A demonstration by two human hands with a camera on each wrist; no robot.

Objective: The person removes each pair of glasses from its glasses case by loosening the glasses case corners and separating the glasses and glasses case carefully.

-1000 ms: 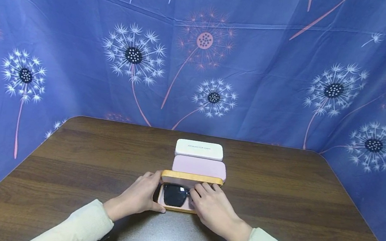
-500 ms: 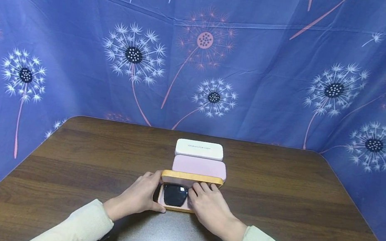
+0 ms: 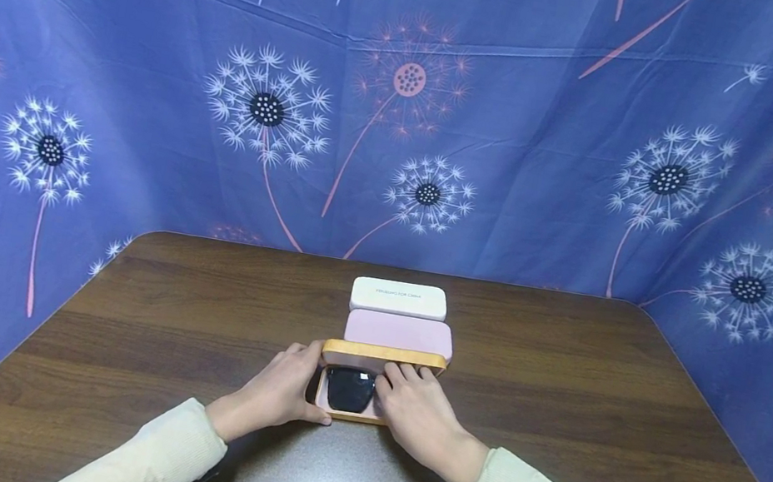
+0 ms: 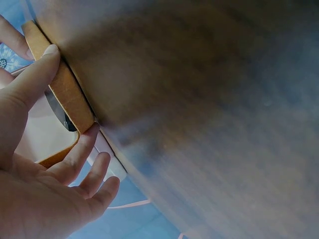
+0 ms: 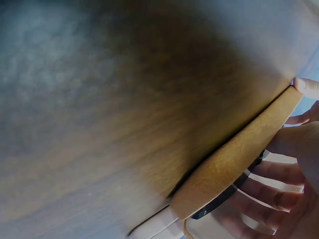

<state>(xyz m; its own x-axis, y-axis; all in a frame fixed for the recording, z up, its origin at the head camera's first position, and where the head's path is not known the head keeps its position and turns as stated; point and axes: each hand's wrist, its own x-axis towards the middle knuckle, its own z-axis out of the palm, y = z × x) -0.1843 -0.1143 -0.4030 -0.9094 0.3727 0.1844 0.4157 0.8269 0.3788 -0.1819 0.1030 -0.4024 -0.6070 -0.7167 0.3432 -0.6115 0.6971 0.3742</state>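
An orange-brown glasses case point(image 3: 384, 353) lies on the table with its lid raised and a pale lining inside. Dark sunglasses point(image 3: 351, 391) rest in it; the left lens shows, the other is hidden under my right hand point(image 3: 422, 419). That hand reaches into the right half, its fingers around the right part of the sunglasses point(image 5: 214, 205). My left hand point(image 3: 276, 386) grips the left end of the case, with the thumb on the front wall point(image 4: 65, 94) and a finger at the corner. Its remaining fingers hang beside the case.
Right behind the raised lid lies a pink glasses case point(image 3: 399, 331), closed. A white glasses case point(image 3: 399, 297) with lettering sits behind that. The brown wooden table point(image 3: 212, 289) meets a blue dandelion-print cloth point(image 3: 513, 210) at its back and sides.
My right hand and forearm have shifted slightly left over the sunglasses. The left hand, the case and the visible lens stay practically where they were.
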